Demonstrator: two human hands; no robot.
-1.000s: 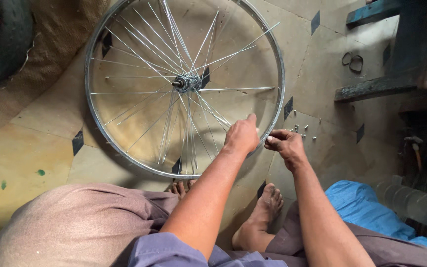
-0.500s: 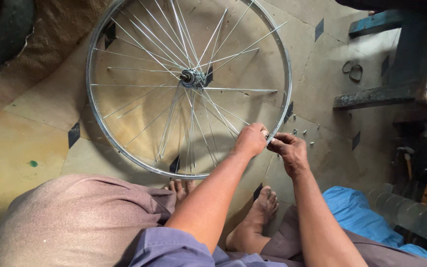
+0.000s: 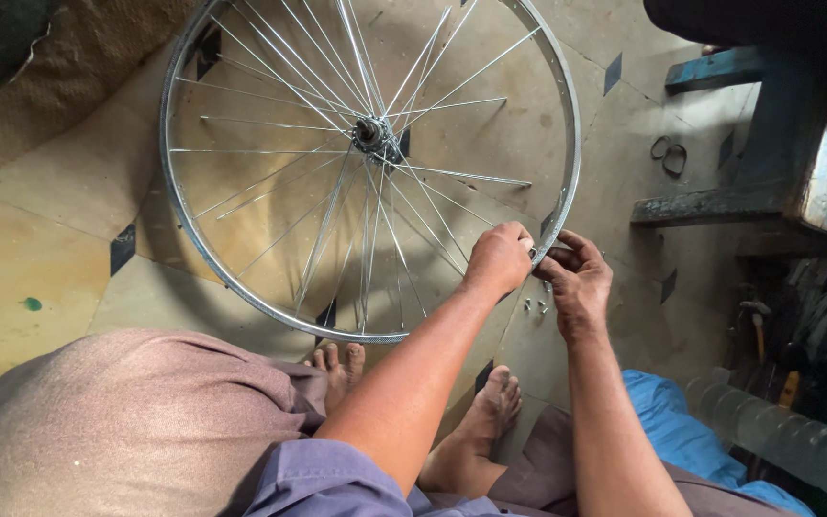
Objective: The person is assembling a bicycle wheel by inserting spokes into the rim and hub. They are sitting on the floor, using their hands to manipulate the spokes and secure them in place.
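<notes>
A silver bicycle wheel rim [image 3: 205, 263] with thin spokes and a central hub [image 3: 372, 134] stands tilted on the tiled floor in front of me. My left hand [image 3: 498, 258] reaches through the spokes and closes on a spoke end at the rim's lower right. My right hand [image 3: 576, 278] sits just outside the rim at the same spot, fingertips pinched on a small part against the rim. Several small metal nipples [image 3: 534, 306] lie on the floor just below both hands.
My bare feet [image 3: 340, 364] rest under the wheel. A dark blue metal stand [image 3: 720, 201] is at the right, with two small rings [image 3: 668, 153] on the floor beside it. Blue cloth [image 3: 672, 431] and a ribbed clear tube [image 3: 777, 431] lie at lower right.
The view has shifted, so the wheel sits higher and further right in the frame. Both hands stayed together at the rim's lower right edge, working the same spot.
</notes>
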